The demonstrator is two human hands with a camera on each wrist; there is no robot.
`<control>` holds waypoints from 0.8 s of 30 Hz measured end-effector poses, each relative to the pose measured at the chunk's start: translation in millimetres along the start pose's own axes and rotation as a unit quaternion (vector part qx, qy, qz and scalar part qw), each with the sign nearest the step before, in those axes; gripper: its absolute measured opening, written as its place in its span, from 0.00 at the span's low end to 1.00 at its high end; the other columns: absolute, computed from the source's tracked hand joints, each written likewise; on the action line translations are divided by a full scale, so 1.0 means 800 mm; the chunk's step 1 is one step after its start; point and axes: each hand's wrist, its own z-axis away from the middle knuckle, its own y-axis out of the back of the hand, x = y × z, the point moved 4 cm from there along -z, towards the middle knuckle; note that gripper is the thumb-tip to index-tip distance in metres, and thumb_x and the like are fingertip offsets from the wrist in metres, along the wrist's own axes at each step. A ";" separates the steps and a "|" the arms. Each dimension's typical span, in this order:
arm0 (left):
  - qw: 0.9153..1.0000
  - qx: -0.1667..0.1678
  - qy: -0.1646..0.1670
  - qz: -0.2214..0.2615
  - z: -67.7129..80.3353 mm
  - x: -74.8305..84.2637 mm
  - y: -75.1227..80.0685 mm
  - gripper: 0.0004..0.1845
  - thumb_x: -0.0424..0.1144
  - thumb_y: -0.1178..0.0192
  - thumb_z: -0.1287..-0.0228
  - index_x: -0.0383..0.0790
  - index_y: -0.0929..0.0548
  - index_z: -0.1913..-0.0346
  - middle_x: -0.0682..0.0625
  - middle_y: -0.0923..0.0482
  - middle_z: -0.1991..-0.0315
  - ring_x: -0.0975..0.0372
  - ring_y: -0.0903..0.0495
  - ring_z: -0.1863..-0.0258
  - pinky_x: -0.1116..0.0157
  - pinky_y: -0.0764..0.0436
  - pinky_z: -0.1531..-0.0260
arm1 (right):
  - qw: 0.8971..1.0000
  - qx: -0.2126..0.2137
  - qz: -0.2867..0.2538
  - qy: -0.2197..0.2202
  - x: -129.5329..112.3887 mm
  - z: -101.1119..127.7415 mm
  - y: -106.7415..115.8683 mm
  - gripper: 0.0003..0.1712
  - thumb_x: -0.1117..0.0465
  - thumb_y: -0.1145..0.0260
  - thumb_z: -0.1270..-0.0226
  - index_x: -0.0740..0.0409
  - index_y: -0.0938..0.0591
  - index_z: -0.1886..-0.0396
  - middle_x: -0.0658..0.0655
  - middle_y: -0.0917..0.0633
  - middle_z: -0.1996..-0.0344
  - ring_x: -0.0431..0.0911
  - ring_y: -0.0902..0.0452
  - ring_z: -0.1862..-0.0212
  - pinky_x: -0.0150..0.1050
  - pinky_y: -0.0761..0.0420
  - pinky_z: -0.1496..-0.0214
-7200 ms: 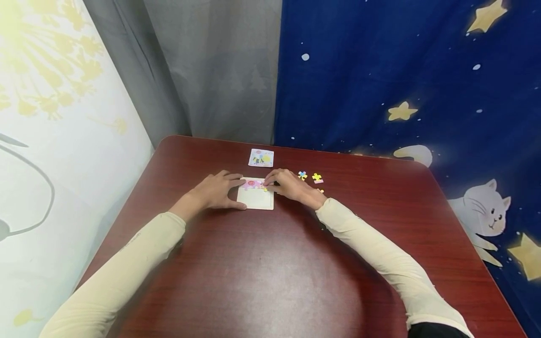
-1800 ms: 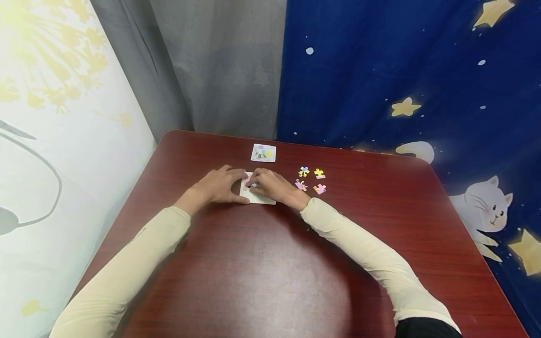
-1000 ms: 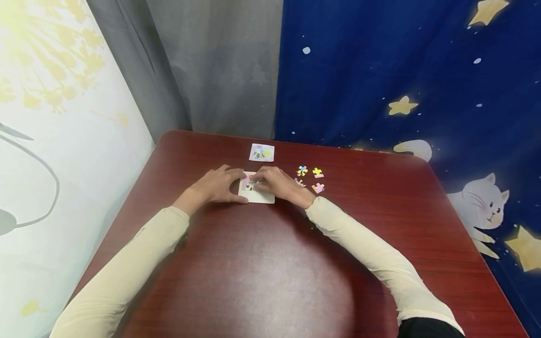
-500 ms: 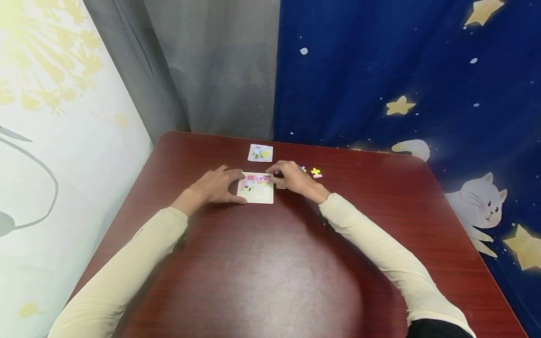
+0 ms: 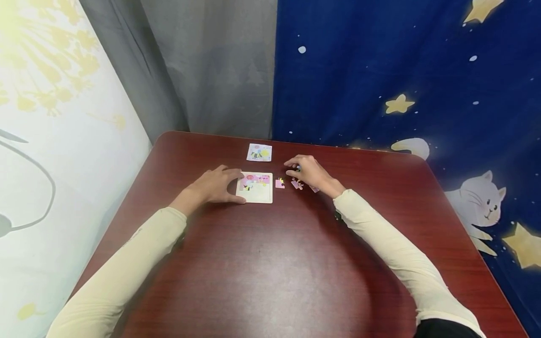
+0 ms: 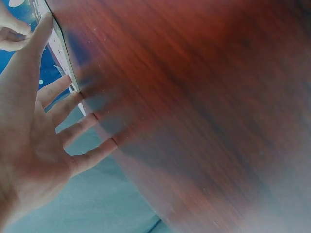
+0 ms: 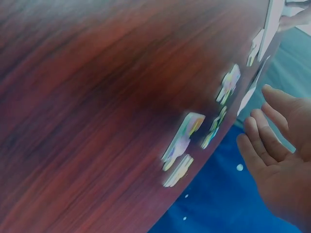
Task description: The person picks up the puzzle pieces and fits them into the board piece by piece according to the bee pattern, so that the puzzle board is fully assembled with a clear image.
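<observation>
My left hand [image 5: 213,187] rests at the left side of a shallow white puzzle tray [image 5: 264,200], thumb at its near corner and index finger at the far one. In the left wrist view its fingers are spread and straight. Pink puzzle pieces fill the tray's top row, and a piece with a black-and-yellow bee part [image 5: 247,188] sits at the left below them. My right hand [image 5: 312,171] hovers over loose puzzle pieces right of the tray, fingers loosely bent with nothing in them. It partly hides some of those pieces in the head view.
A pink piece [image 5: 280,183] lies just off the tray's right edge, with another loose piece [image 5: 297,183] farther right. Several pieces show in the right wrist view, one [image 7: 183,141] near the table edge. Behind the tray lies a bee picture card [image 5: 259,152].
The bee-part piece has come into the tray's left side below the top row. My right hand has since moved right, from the tray to above the loose pieces. My left hand stays put.
</observation>
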 end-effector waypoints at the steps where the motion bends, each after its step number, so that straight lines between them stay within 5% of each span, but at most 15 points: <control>1: 1.000 -0.001 0.001 0.000 0.000 0.000 0.000 0.49 0.78 0.39 0.61 0.55 0.29 0.35 0.55 0.33 0.34 0.52 0.40 0.33 0.46 0.32 0.42 | 1.000 0.001 0.001 -0.002 0.003 0.000 0.001 0.17 0.58 0.29 0.40 0.58 0.15 0.52 0.54 0.15 0.59 0.46 0.20 0.58 0.37 0.22 0.56; 24: 1.000 0.001 -0.002 0.004 -0.001 -0.004 -0.004 0.50 0.78 0.40 0.60 0.55 0.29 0.34 0.52 0.34 0.32 0.52 0.39 0.34 0.45 0.32 0.43 | 0.997 -0.029 0.039 -0.060 0.044 0.015 0.015 0.18 0.56 0.27 0.43 0.59 0.13 0.54 0.58 0.16 0.58 0.49 0.22 0.55 0.45 0.23 0.53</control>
